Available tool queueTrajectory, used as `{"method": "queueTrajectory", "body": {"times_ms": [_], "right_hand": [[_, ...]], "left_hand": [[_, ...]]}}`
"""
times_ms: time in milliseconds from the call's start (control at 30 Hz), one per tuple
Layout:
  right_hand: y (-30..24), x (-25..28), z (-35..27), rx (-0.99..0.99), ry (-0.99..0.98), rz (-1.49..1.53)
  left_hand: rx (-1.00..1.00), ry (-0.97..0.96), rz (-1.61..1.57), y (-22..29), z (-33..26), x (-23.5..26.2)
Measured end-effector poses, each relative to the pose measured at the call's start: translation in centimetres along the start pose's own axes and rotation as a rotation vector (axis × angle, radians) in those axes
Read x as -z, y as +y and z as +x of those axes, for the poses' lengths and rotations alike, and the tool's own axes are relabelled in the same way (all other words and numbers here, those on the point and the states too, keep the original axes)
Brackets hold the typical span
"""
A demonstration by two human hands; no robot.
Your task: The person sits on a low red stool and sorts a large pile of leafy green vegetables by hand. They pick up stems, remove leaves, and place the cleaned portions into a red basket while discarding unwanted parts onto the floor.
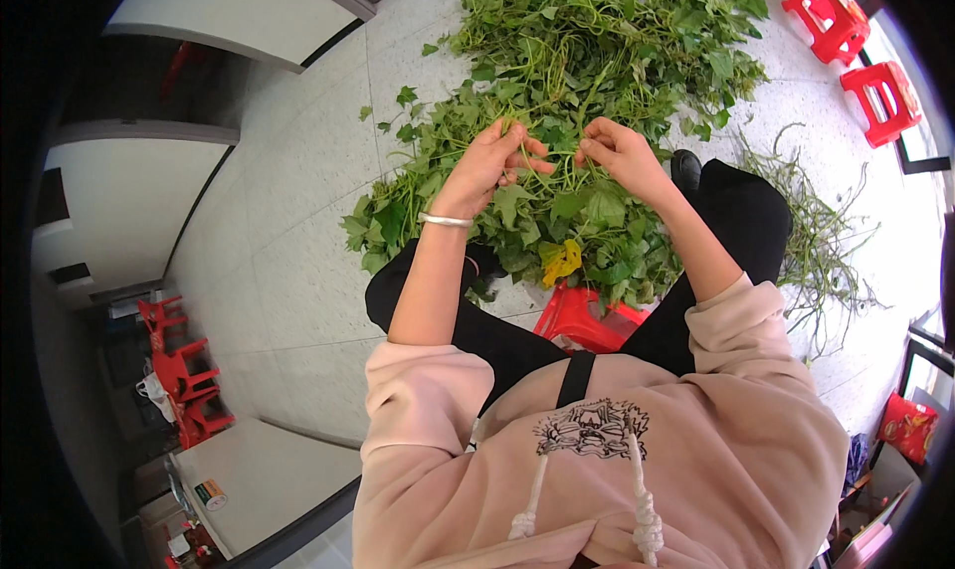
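Note:
Above a big heap of leafy green vines point(617, 52) on the floor, my two hands work close together. My left hand point(490, 161) is closed in a pinch on a thin leafy stem, its outer fingers loosely curled. A short way to the right, my right hand point(619, 156) pinches the stem between thumb and fingers. Part of the green stem point(562, 155) spans the gap between the hands. Below them, a yellow leaf point(562, 261) lies on the near edge of the leaves, in front of a red plastic stool point(589, 315) between my legs.
Thin, mostly leafless stems point(821, 216) are spread on the floor at the right, beside my knee. Red stools point(831, 20) stand at the far right. More red stools point(184, 375) stand at the left, near a pale table point(269, 474). Loose leaves point(406, 96) lie left of the heap.

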State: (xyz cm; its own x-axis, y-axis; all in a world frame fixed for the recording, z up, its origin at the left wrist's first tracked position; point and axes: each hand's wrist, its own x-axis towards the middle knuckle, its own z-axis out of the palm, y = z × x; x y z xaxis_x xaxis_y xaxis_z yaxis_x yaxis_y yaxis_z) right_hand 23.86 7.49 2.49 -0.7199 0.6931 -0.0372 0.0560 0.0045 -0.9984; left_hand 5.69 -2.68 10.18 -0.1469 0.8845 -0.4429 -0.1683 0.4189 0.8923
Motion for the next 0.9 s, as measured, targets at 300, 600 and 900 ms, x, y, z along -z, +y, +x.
{"method": "queueTrajectory", "body": {"times_ms": [300,600,900], "right_hand": [[-1.6,-1.2,-0.8,0.146,0.028,-0.311],[-0.9,-1.3,-0.8,-0.001,0.074,-0.171],[-0.3,-1.9,-2.2,0.446,0.121,-0.286]], "left_hand": [[-0.312,0.328,0.513,-1.7,1.2,-2.2],[-0.538,0.356,0.684,-1.7,1.3,-3.4],[-0.104,0.484,-0.249,-4.9,2.4,-1.3]]}}
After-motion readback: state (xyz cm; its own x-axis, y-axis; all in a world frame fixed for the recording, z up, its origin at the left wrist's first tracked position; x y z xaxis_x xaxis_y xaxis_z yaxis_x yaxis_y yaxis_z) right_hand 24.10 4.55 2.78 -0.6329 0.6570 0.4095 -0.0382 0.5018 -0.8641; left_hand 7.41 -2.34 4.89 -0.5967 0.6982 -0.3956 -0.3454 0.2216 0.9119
